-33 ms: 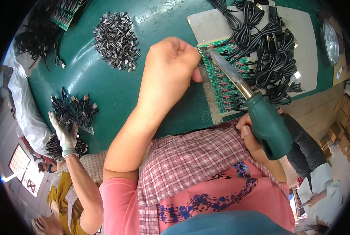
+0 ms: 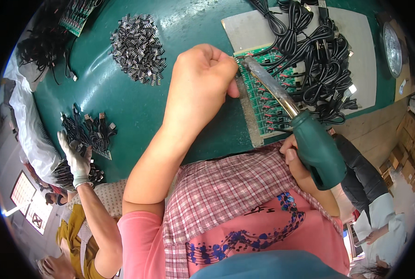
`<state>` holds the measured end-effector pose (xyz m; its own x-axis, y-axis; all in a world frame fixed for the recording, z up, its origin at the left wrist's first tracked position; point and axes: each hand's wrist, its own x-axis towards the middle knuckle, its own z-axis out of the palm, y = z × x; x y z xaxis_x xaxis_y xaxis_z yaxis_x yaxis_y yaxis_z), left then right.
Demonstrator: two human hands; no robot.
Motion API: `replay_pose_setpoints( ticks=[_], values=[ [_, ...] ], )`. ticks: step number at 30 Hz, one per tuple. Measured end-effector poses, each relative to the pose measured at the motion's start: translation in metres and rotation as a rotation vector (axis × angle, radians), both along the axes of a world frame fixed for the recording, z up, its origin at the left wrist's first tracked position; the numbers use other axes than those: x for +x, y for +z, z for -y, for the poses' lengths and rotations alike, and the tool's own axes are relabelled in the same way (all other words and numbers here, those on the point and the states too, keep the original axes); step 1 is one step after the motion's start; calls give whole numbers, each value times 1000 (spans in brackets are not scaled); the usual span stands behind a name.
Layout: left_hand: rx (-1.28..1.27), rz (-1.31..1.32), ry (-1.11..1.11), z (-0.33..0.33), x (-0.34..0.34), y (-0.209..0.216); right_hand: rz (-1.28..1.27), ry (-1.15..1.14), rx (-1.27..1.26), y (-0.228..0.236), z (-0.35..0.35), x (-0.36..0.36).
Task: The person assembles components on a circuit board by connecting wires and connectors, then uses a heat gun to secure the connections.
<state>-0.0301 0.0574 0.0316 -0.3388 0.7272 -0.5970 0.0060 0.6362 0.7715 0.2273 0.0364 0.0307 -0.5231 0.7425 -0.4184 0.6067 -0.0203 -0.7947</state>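
My left hand [image 2: 205,76] is closed, its fingers curled at the upper left edge of a green circuit board panel [image 2: 258,100]. Whatever those fingers pinch is hidden from view. A soldering iron [image 2: 316,144] with a green handle slants across the panel, its grey tip over the board's upper left part, close to my left fingertips. My right hand [image 2: 291,149] is closed around the iron, partly covered by its handle. Black cables [image 2: 319,69] in tied bundles lie on the panel's right side, with red wire ends along the board.
The panel and cables rest on a grey sheet [image 2: 365,60] on the green table [image 2: 198,23]. A pile of small black parts with metal pins [image 2: 137,49] lies left. A co-worker's gloved hand [image 2: 77,160] is by more cables [image 2: 93,130]. A round metal dish [image 2: 392,50] stands far right.
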Motion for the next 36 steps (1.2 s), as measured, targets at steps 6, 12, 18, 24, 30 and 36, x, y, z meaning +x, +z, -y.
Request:
replay_pose_setpoints(
  ticks=[6,12,18,24,30,36],
  values=[
    [-7,17,3,-1,-3,-1,-33,-4,-90,30,-18,-21],
    [-14,40,22,-1,-2,2,39,75,38,2,1,0],
    [-8,33,15,-1,-1,1,-90,158,126,8,-7,-6],
    [-5,27,13,0,-1,1,-9,84,48,1,4,-3],
    [-2,27,11,0,-2,0,-102,140,63,16,-9,-9],
    [-12,46,19,-1,-2,1,68,36,46,1,9,5]
  ],
)
